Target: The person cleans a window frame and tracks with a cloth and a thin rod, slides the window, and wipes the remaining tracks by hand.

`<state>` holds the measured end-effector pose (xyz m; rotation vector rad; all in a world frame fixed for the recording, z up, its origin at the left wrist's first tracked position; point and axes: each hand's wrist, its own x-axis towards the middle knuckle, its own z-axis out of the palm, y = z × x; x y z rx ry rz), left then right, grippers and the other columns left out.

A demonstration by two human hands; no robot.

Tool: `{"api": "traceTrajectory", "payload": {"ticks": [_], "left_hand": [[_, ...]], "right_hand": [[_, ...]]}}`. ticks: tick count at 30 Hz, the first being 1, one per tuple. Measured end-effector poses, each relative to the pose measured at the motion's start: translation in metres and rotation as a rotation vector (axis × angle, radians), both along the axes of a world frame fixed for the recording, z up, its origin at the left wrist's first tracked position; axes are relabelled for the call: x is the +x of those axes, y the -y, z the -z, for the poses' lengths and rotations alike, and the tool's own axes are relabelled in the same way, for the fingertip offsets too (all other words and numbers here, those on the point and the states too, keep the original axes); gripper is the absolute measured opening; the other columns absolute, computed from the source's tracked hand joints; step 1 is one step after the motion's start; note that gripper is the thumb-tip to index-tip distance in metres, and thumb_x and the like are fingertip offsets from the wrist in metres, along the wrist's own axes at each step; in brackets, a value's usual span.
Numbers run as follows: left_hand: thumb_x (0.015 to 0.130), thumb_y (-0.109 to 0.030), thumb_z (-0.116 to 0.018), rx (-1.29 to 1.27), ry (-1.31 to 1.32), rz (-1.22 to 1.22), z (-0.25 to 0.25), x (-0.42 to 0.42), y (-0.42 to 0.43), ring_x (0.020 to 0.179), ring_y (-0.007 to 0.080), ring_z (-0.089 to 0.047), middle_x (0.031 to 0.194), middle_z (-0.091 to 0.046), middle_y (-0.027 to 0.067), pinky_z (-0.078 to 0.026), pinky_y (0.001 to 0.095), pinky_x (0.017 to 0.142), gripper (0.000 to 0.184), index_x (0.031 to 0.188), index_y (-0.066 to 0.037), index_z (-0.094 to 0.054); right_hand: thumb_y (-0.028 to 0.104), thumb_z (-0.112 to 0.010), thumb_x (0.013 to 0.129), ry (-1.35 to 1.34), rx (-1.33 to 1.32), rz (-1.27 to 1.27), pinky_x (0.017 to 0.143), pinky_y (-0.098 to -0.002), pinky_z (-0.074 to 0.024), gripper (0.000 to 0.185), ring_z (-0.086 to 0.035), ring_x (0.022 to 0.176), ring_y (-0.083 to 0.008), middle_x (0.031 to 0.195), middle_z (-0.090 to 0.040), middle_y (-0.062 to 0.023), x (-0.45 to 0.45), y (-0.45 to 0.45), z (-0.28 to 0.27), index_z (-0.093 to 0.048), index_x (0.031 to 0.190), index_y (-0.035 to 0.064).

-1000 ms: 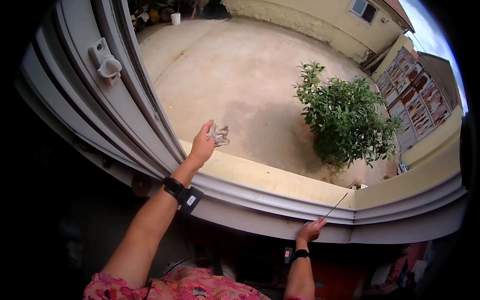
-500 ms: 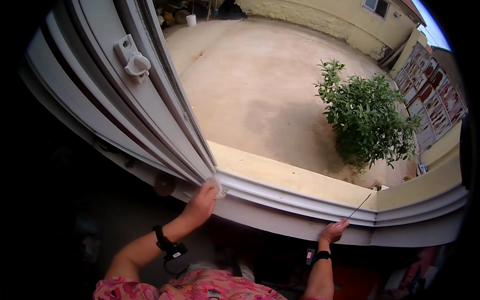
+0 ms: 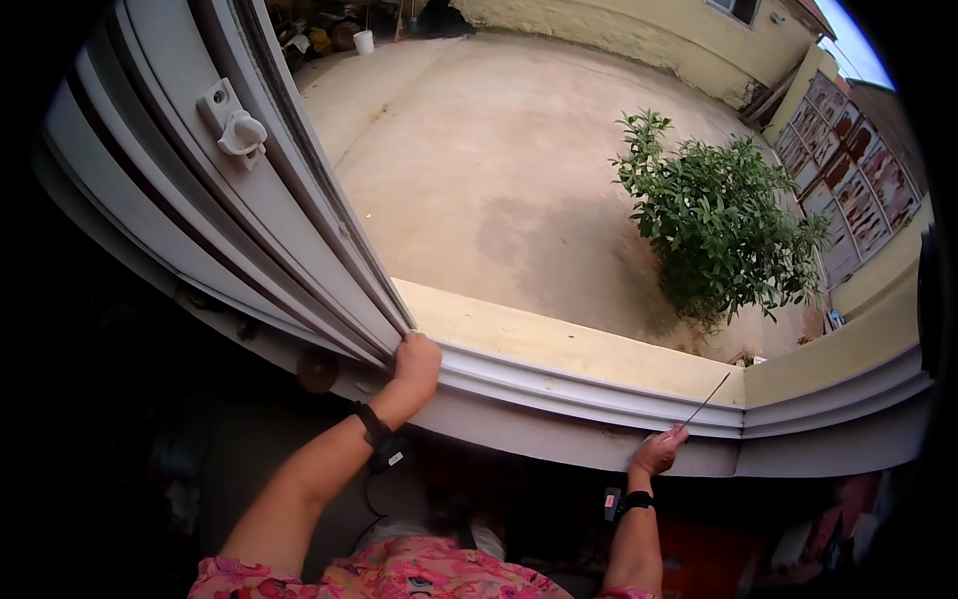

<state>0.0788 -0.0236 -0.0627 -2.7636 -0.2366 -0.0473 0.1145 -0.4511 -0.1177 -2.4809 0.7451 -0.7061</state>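
Right hand (image 3: pixel 659 452) with a thin rod (image 3: pixel 706 401), left hand (image 3: pixel 418 361) at the window sash (image 3: pixel 289 210)
The right is closed round the rod, which slants up over the white track (image 3: pixel 589 399); the left is curled against the sash's foot, and what it holds, if anything, I cannot tell; beyond the track run a yellow ledge (image 3: pixel 559 344), a leafy shrub (image 3: pixel 718 230), then a rust-patched gate (image 3: pixel 848 170)

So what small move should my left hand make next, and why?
Perhaps slide your left hand along the window track toward your right hand, which holds a thin stick: it sits by the foot of the window panel, and the track stretches open between your hands.
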Motion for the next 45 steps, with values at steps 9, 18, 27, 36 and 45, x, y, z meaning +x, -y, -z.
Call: {"api": "traceTrajectory", "payload": {"ticks": [9, 18, 27, 36, 45], "left_hand": [[0.073, -0.005, -0.058, -0.369, -0.036, -0.095, -0.016, 0.020, 0.054, 0.083, 0.0231, -0.059, 0.082, -0.062, 0.0108, -0.051, 0.0293, 0.068, 0.008, 0.076, -0.008, -0.066], [0.075, -0.005, -0.053, -0.934, -0.024, 0.229, -0.020, 0.033, 0.090, 0.083, 0.0334, -0.056, 0.080, -0.058, 0.0157, -0.048, 0.0405, 0.072, 0.011, 0.079, -0.001, -0.063], [0.067, -0.004, -0.057, -0.439, 0.316, 0.227, -0.042, -0.011, 0.005, 0.079, 0.0267, -0.054, 0.077, -0.054, 0.0091, -0.047, 0.0357, 0.067, 0.011, 0.078, -0.006, -0.060], [0.076, -0.006, -0.054, -0.588, -0.028, 0.081, -0.028, 0.019, 0.076, 0.079, 0.0302, -0.058, 0.080, -0.060, 0.0145, -0.049, 0.0366, 0.070, 0.012, 0.072, -0.004, -0.065], [0.074, -0.008, -0.055, -0.928, 0.016, 0.419, -0.004, 0.038, 0.105, 0.073, 0.0357, -0.057, 0.072, -0.058, 0.0182, -0.047, 0.0429, 0.067, 0.008, 0.077, -0.002, -0.059]], "right_hand": [[0.021, -0.035, 0.095, 0.027, -0.010, 0.018, 0.066, -0.0437, -0.0481, 0.021, -0.060, 0.085, -0.0383, 0.097, -0.064, -0.0176, 0.000, -0.004, 0.000, -0.043, 0.110, 0.0103], [0.018, -0.036, 0.093, 0.014, 0.031, -0.011, 0.070, -0.0434, -0.0478, 0.023, -0.059, 0.091, -0.0376, 0.104, -0.062, -0.0183, -0.001, -0.005, -0.006, -0.042, 0.113, 0.0088], [0.022, -0.032, 0.095, -0.107, 0.082, 0.048, 0.074, -0.0417, -0.0475, 0.023, -0.059, 0.093, -0.0356, 0.104, -0.063, -0.0136, -0.005, -0.014, -0.024, -0.044, 0.111, 0.0097], [0.020, -0.038, 0.093, 0.015, 0.006, 0.028, 0.061, -0.0449, -0.0468, 0.019, -0.061, 0.078, -0.0388, 0.090, -0.065, -0.0168, -0.003, -0.012, -0.010, -0.045, 0.109, 0.0109], [0.022, -0.039, 0.093, 0.019, -0.018, 0.059, 0.053, -0.0482, -0.0427, 0.017, -0.058, 0.068, -0.0417, 0.073, -0.061, -0.0207, -0.002, -0.013, -0.008, -0.047, 0.104, 0.0123]]}}
